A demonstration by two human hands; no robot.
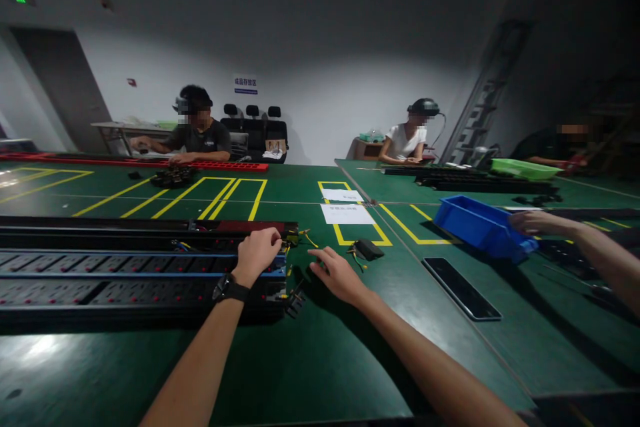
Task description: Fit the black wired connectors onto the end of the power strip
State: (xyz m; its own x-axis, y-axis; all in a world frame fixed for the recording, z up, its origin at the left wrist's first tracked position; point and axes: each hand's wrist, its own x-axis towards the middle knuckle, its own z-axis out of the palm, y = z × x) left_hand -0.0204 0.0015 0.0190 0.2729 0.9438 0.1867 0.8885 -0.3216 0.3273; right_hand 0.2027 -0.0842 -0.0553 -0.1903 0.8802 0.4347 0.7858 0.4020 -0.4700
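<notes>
Long black strips with rows of dark socket-like modules and small red dots [150, 291] lie side by side on the left of the green table. My left hand [257, 255], a black watch on its wrist, lies over their right end with fingers curled; what they hold is hidden. Just right of the strip ends, my right hand [339, 273] hovers with thumb and fingers slightly apart, nothing visible between them. Below the left hand's side, a small black end piece [295, 303] hangs by wires. Beyond my right hand lies a black block [369, 249] with yellow-green wires.
A dark phone [463, 288] lies to the right. Another person's hand [537, 220] touches a blue bin [480, 227]. White paper sheets [347, 214] lie on yellow-taped outlines. Across the table people work near a red rail [220, 165], black parts [174, 177] and a green tray [525, 169].
</notes>
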